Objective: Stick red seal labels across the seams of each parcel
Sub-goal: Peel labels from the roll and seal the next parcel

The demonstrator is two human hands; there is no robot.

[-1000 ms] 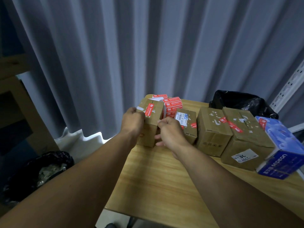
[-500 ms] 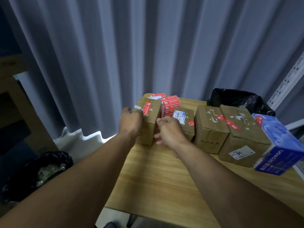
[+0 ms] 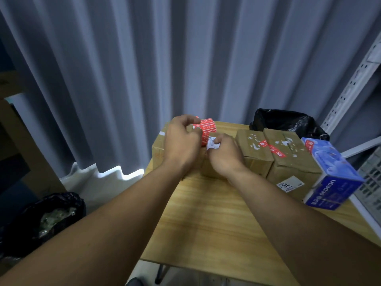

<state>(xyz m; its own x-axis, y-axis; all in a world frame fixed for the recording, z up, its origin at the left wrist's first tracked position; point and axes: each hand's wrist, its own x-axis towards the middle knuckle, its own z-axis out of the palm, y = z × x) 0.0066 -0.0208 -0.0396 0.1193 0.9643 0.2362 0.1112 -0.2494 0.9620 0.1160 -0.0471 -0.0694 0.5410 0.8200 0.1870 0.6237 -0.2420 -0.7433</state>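
Observation:
A row of brown cardboard parcels stands along the far side of the wooden table (image 3: 206,223). My left hand (image 3: 181,141) reaches over the leftmost parcel (image 3: 158,149) and curls its fingers round the roll of red seal labels (image 3: 207,127) behind it. My right hand (image 3: 224,154) lies with curled fingers on the small parcel (image 3: 208,171), fingertips by its white shipping label (image 3: 211,142) and close to the roll. What those fingertips pinch is hidden. Red seals show on the two parcels to the right (image 3: 255,149) (image 3: 292,162).
A blue carton (image 3: 334,176) with a red seal ends the row at the right. Behind the parcels lies a black plastic bag (image 3: 288,124). A metal shelf rack (image 3: 350,83) stands at the right, a black-lined bin (image 3: 47,219) on the floor at the left, grey curtains behind.
My left hand has let go of the leftmost parcel's side and moved up and back onto the label roll. My right hand has shifted onto the small parcel, toward the roll.

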